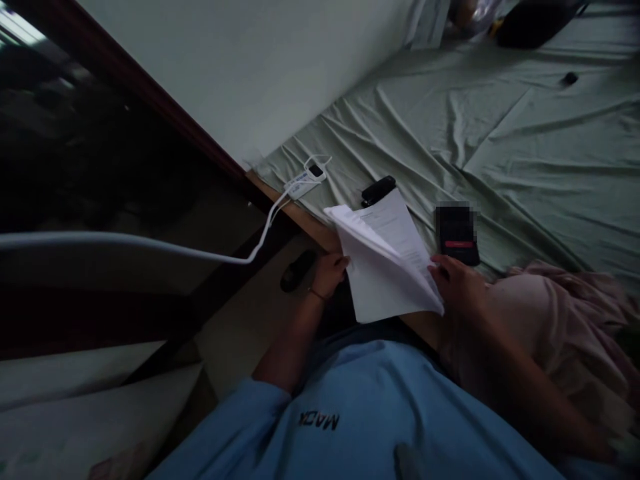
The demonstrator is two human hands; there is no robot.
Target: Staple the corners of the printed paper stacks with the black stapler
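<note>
A stack of white printed papers (pixel 385 280) lies across my lap and the bed's edge, its upper sheets folded back and partly lifted. My left hand (pixel 331 273) pinches the left edge of the stack, a thin band round the wrist. On the right side, my right hand (pixel 457 280) has its fingers closed on the papers' edge. Just past the top of the stack rests a black stapler-like object (pixel 379 191). A dark phone (pixel 459 240) with a red bar on its screen lies close to my right hand.
A white power strip (pixel 305 183) with a white cable (pixel 200 253) sits at the bed's corner; the cable stretches left across the gap. Pinkish cloth (pixel 545 313) is bunched at the right. A black bag (pixel 537 23) and a small black object (pixel 570 79) lie farther back on the sheet (pixel 400 120).
</note>
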